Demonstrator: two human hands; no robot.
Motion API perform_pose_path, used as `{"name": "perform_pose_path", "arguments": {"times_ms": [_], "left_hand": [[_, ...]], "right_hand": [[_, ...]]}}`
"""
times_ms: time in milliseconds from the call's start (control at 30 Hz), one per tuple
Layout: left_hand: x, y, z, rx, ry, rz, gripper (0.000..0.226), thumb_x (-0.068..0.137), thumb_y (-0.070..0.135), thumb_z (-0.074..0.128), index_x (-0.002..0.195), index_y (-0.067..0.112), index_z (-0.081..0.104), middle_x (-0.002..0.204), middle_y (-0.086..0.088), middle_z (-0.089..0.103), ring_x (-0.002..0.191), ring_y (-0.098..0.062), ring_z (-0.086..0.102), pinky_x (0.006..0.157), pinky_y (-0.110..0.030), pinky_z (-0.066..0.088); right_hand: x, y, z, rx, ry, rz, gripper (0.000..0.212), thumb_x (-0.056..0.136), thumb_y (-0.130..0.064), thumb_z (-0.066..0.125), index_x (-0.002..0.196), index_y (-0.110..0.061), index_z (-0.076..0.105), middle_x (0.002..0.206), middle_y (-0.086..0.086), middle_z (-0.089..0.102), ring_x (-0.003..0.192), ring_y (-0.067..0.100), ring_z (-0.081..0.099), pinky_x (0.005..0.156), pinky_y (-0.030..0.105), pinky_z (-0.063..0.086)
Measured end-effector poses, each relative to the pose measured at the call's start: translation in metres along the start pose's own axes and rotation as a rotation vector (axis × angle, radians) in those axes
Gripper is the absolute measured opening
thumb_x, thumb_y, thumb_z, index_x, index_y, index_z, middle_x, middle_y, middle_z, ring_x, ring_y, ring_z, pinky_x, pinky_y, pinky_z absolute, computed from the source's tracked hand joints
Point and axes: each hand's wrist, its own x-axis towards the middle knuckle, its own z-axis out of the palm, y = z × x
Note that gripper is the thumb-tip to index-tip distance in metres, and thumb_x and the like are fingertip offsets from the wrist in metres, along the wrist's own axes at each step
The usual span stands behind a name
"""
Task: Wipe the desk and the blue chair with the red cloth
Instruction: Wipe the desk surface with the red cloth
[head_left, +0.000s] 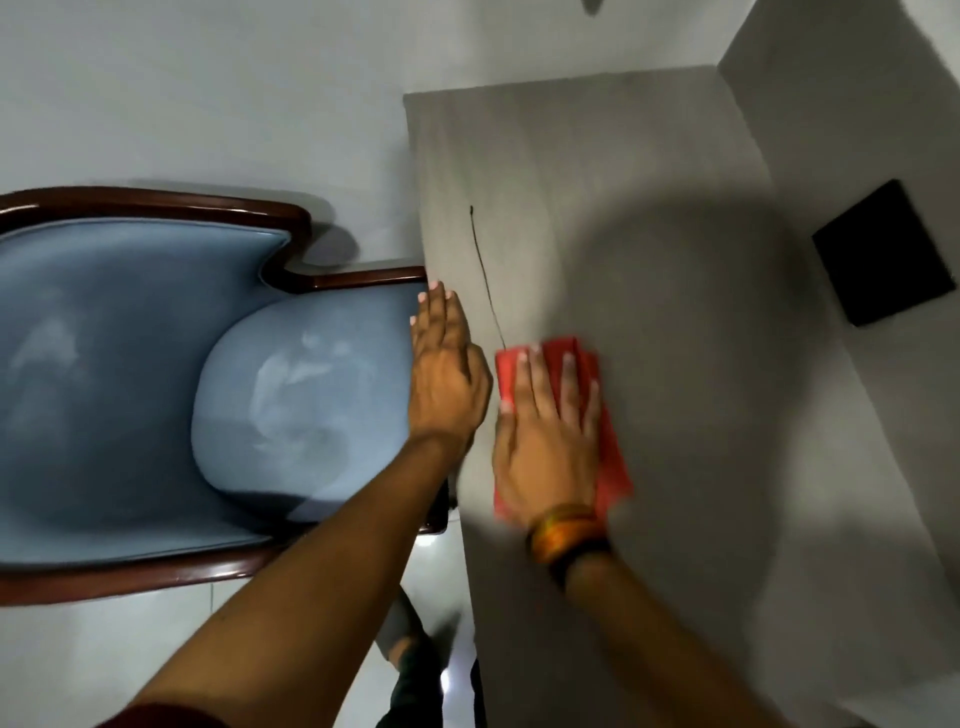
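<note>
Red cloth (566, 415) lies flat on the grey table (649, 208), right of centre in the frame, pinned under my right hand (545, 441). That grip is not closed round anything: the palm is down and the fingers are spread, pressing the cloth to the surface. The cloth's long axis runs from my wrist up the frame, the same way as the table's length. My left hand (447, 374) rests open and flat at the table's left edge, just beside the cloth, holding nothing. Above my fingertips a thin dark line (485, 275) runs up the table, its lower end just at the cloth's top left corner. So the unwiped stretch lies straight ahead of my right hand, toward the top of the frame, and I judge the stroke should push that way. Left of the table stands the blue chair (156, 389), nearer my left hand; it shows pale smudges on its seat. A black square (883, 254) lies at the far right.
</note>
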Motion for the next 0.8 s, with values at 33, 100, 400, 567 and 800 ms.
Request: {"name": "perform_pose_path", "arguments": {"times_ms": [33, 100, 400, 567, 800], "left_hand": [[0.001, -0.002, -0.002, 0.020, -0.019, 0.018, 0.065, 0.104, 0.003, 0.042, 0.165, -0.002, 0.020, 0.177, -0.018, 0.012, 0.167, -0.031, 0.005, 0.138, -0.043, 0.004], [0.010, -0.010, -0.011, 0.086, -0.053, 0.065, 0.066, 0.105, 0.007, 0.042, 0.166, 0.000, 0.018, 0.178, -0.016, 0.010, 0.167, -0.029, 0.002, 0.138, -0.041, 0.001], [0.062, -0.028, -0.020, -0.008, -0.069, 0.095, 0.065, 0.106, 0.000, 0.038, 0.166, -0.001, 0.014, 0.178, -0.018, 0.005, 0.167, -0.029, 0.003, 0.137, -0.042, 0.005], [0.059, -0.037, -0.011, -0.141, -0.063, 0.002, 0.062, 0.109, 0.002, 0.034, 0.167, 0.001, 0.012, 0.178, -0.014, 0.006, 0.167, -0.025, 0.001, 0.138, -0.042, 0.004], [0.063, -0.029, -0.005, -0.182, -0.067, -0.037, 0.063, 0.111, 0.009, 0.029, 0.167, 0.003, 0.001, 0.179, -0.013, -0.002, 0.167, -0.028, -0.006, 0.138, -0.043, 0.000]], "right_hand": [[0.029, -0.006, -0.005, -0.005, -0.015, -0.041, 0.066, 0.103, -0.041, 0.029, 0.164, -0.018, 0.020, 0.172, 0.001, 0.022, 0.161, 0.031, 0.011, 0.128, 0.059, 0.013], [0.054, -0.010, -0.009, 0.001, -0.011, -0.077, 0.064, 0.105, -0.039, 0.027, 0.165, -0.019, 0.017, 0.173, 0.000, 0.018, 0.162, 0.029, 0.008, 0.129, 0.057, 0.011], [-0.063, 0.017, 0.021, -0.076, 0.002, -0.128, 0.068, 0.103, -0.041, 0.032, 0.166, -0.024, 0.011, 0.175, -0.004, 0.004, 0.162, 0.026, 0.009, 0.128, 0.057, 0.018], [0.110, -0.022, -0.001, -0.059, 0.033, -0.140, 0.062, 0.105, -0.042, 0.028, 0.164, -0.024, 0.021, 0.173, -0.002, 0.020, 0.161, 0.025, 0.013, 0.129, 0.056, 0.018], [0.061, -0.010, 0.000, -0.082, 0.032, -0.111, 0.059, 0.108, -0.040, 0.027, 0.165, -0.029, 0.015, 0.174, -0.008, 0.010, 0.162, 0.019, 0.007, 0.131, 0.049, 0.012]]}}
